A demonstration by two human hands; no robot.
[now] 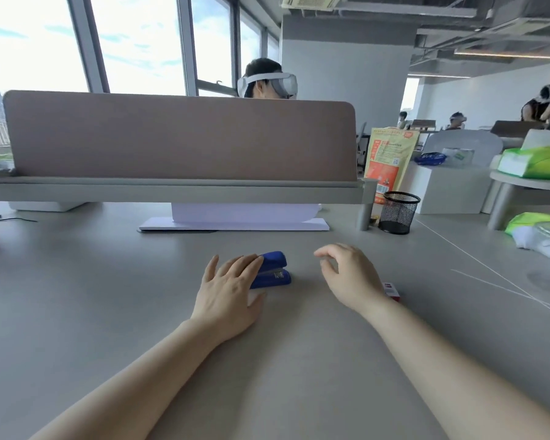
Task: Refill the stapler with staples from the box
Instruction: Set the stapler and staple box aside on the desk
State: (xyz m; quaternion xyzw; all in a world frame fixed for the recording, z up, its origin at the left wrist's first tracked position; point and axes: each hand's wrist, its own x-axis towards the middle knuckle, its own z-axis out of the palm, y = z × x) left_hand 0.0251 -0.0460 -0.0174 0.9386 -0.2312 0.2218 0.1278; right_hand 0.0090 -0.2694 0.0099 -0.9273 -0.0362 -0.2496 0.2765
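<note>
A blue stapler (pixel 275 270) lies on the grey desk (pixel 108 296), closed, its right end showing. My left hand (pixel 229 290) rests flat over its left part, fingers spread, touching it but not gripping. My right hand (pixel 350 274) hovers to the right of the stapler with curled fingers and nothing in it. A small red and white staple box (pixel 391 290) lies just right of my right wrist, mostly hidden by it.
A brown desk divider (pixel 178 138) on a grey shelf spans the back. A black mesh pen cup (pixel 398 212) stands at the back right, an orange bag (pixel 388 160) behind it. Green and white packages (pixel 534 230) lie at right. A person in a headset sits opposite.
</note>
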